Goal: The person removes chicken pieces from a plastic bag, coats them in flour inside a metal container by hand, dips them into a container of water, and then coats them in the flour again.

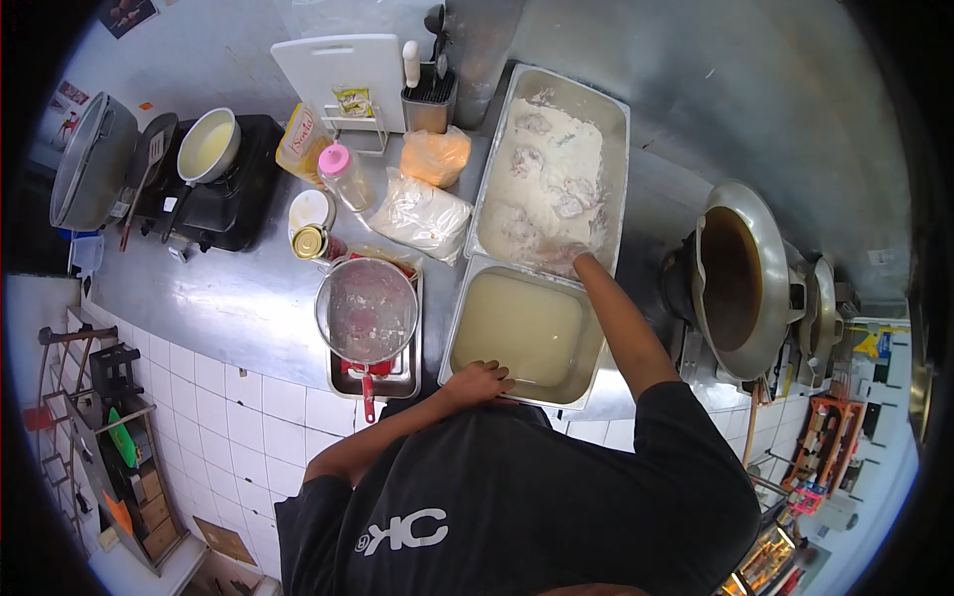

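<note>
My right hand (556,256), dusted with flour, is down in the near end of a metal tray (623,139) of white flour (571,149). Several coated pieces (527,160) lie in that flour. Flour and blur hide my right fingers, so any piece in them does not show. My left hand (479,383) rests on the near left rim of a second metal tray (592,370), its fingers curled over the edge. Pale, cloudy liquid (520,323) fills this second tray, which sits right against the flour tray.
A sieve (368,310) lies over a small tray at the left. Behind it are a can (309,241), a pink-capped bottle (344,177) and a flour bag (421,216). A pot (210,146) stands on the left stove; a large wok of brown liquid (730,279) is at the right.
</note>
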